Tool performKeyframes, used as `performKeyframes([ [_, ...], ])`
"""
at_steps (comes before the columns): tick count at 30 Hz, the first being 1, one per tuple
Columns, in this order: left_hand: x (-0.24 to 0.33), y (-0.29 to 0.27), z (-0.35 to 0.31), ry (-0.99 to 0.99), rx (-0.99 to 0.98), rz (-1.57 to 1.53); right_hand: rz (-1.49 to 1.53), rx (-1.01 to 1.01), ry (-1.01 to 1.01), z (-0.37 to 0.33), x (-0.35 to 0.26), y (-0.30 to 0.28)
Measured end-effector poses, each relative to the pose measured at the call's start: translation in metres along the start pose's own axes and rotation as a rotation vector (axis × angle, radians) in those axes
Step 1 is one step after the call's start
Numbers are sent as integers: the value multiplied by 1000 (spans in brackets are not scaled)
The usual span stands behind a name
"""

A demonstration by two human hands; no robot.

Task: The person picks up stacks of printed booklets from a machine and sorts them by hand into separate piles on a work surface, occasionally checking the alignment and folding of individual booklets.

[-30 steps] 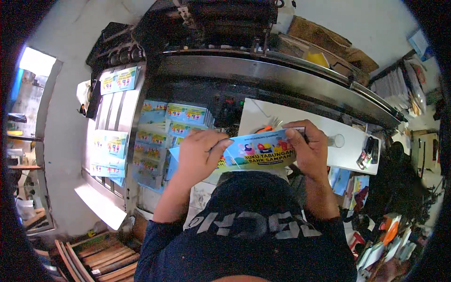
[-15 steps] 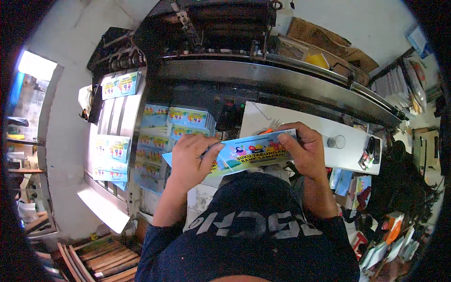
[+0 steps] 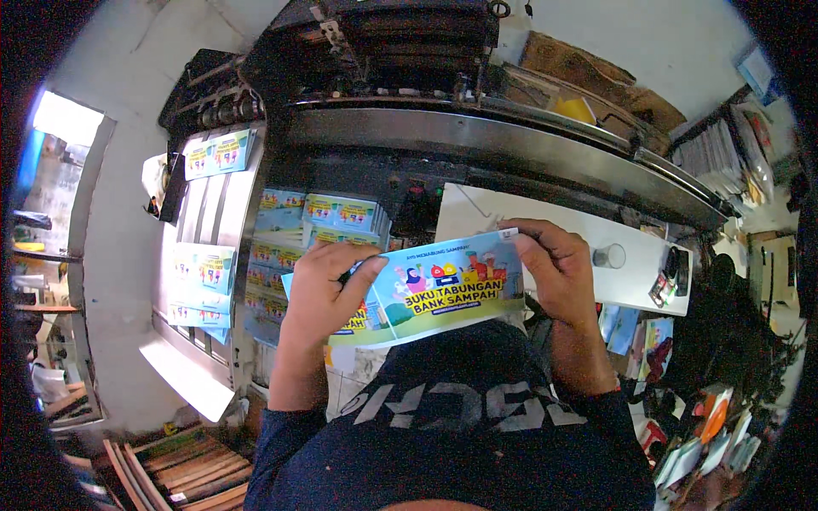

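A long printed sheet (image 3: 456, 294), light blue and green with cartoon figures and bold lettering, is stretched between my hands in front of my chest. My left hand (image 3: 334, 285) grips its left part, thumb on top and fingers curled along the upper edge. At the upper right corner my right hand (image 3: 552, 264) pinches it between thumb and fingers. The printed face is turned up toward me. Whether it is one sheet or a few together I cannot tell.
Stacks of matching prints (image 3: 341, 213) lie beyond my left hand. More prints (image 3: 203, 285) rest on a metal rack at left. A white table (image 3: 545, 217) to the right bears a drinking glass (image 3: 609, 255) and small black items. A long metal machine beam (image 3: 511, 140) spans the back.
The printed sheet has tilted so more of its face shows. My left hand has shifted slightly left and down; my right hand keeps its pinch.
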State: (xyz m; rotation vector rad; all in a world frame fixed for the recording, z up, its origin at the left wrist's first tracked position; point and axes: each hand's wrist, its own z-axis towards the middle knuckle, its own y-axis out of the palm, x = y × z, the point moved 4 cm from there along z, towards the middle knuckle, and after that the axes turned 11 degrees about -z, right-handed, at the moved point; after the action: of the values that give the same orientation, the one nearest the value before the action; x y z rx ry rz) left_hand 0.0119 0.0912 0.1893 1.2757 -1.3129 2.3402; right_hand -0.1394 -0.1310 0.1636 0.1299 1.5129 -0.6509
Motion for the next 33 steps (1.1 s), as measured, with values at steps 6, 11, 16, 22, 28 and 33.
performKeyframes([
  [6,-12,-13,-8,-202,47,-159,-59,-119,8,-5,1,0],
  [11,-11,-39,-3,-267,233,-128,25,-355,91,-22,2,6],
  [16,-9,-48,-7,-309,250,-190,18,-341,99,-26,-3,13],
  [22,-8,-49,-11,-256,248,-140,-13,-299,24,-27,-2,12],
  [28,-1,-49,-10,-216,240,-100,3,-277,109,-31,2,14],
  [33,5,-50,-7,-173,232,-36,-67,-241,139,-32,2,13],
])
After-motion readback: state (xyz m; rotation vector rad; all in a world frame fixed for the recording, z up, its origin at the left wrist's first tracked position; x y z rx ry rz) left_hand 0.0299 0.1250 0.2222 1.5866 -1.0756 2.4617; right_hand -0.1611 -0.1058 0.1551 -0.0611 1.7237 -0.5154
